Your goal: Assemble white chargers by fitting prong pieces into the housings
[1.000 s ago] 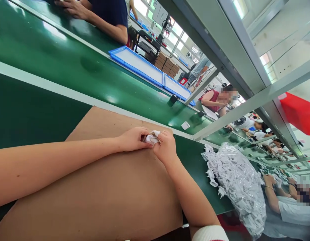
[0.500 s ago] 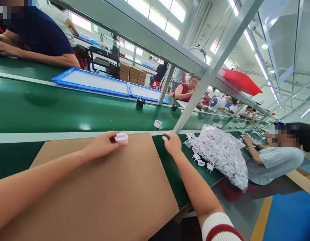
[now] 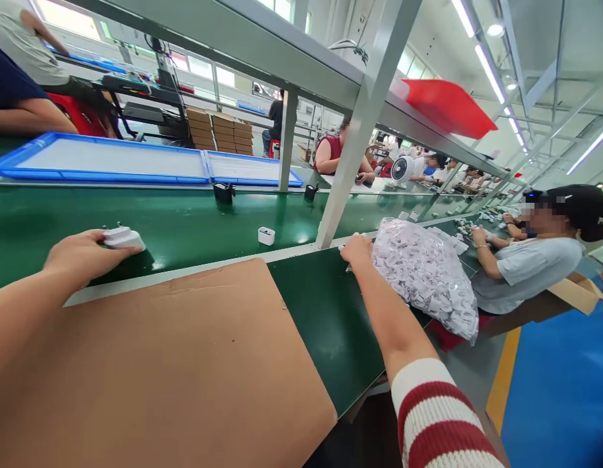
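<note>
My left hand (image 3: 87, 257) is closed around a white plug adapter (image 3: 125, 239), pinched between thumb and fingers over the green belt. Its metal pins point up and away. My right hand (image 3: 359, 250) is at the left edge of a clear plastic bag (image 3: 421, 263) full of white plug pieces. Its fingers are curled, and what they hold is mostly hidden; a bit of white shows at the fingertips. A white hollow casing (image 3: 266, 236) stands on the belt between my hands.
A cardboard sheet (image 3: 184, 364) covers the bench before me. Black adapters (image 3: 224, 192) sit on the belt, with blue-rimmed trays (image 3: 111, 161) beyond. A slanting metal post (image 3: 350, 136) rises beside my right hand. A co-worker (image 3: 530, 260) sits at right.
My left hand has carried the plug adapter left, from over the cardboard to over the belt. My right hand has moved right to the bag. The view has turned somewhat right.
</note>
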A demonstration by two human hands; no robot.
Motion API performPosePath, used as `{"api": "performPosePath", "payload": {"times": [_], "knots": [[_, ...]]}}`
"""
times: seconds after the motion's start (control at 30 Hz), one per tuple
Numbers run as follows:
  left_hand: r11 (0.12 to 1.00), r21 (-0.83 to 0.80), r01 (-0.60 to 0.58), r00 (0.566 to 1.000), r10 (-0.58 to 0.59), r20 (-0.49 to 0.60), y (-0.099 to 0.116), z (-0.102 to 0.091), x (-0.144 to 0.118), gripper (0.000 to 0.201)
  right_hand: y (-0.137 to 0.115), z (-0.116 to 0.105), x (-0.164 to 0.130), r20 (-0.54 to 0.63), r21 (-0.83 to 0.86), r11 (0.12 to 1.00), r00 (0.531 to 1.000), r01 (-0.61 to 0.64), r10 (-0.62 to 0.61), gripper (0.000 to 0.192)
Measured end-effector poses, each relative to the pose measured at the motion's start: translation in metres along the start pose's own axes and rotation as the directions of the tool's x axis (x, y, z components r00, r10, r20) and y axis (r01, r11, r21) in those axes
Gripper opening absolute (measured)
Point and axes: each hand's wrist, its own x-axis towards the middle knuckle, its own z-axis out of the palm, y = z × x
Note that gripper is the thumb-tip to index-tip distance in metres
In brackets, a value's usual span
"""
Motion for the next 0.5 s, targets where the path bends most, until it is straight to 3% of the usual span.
{"api": "performPosePath", "payload": {"times": [0.03,0.1,0.13,0.2,0.27,0.33,0.4,0.5], "knots": [[1.000,-0.001,0.019,1.000,-0.019,-0.025,0.000,0.002,0.000,0.086,-0.001,-0.001,0.007,0.024,-0.018,1.000,1.000,-0.009,0.010,0.068],[0.999,-0.028,0.029,0.980,-0.034,-0.196,0.000,0.006,-0.003,0.100,-0.001,-0.002,0.018,0.080,-0.045,0.999,0.996,-0.024,0.028,0.073],[0.999,-0.052,-0.005,0.948,-0.012,-0.318,0.001,0.008,-0.006,0.106,-0.001,-0.002,0.022,0.110,-0.056,0.998,0.993,-0.026,0.032,0.071],[0.983,-0.081,-0.164,0.839,0.096,-0.535,0.005,0.012,-0.013,0.109,0.000,-0.003,0.025,0.160,-0.069,0.998,0.987,-0.003,0.014,0.059],[0.929,-0.041,-0.368,0.744,0.267,-0.612,0.015,0.018,-0.018,0.096,0.000,-0.003,0.021,0.182,-0.068,0.996,0.982,0.052,-0.039,0.047],[0.864,0.027,-0.503,0.713,0.432,-0.553,0.033,0.028,-0.019,0.081,-0.002,-0.003,0.010,0.179,-0.050,0.990,0.977,0.130,-0.119,0.040],[0.814,0.033,-0.580,0.741,0.544,-0.395,0.056,0.042,-0.017,0.074,-0.006,-0.003,-0.006,0.168,-0.015,0.976,0.963,0.215,-0.210,0.032],[0.810,-0.036,-0.585,0.799,0.568,-0.195,0.095,0.069,-0.012,0.083,-0.014,-0.003,-0.035,0.157,0.057,0.945,0.932,0.321,-0.326,0.025]]}}
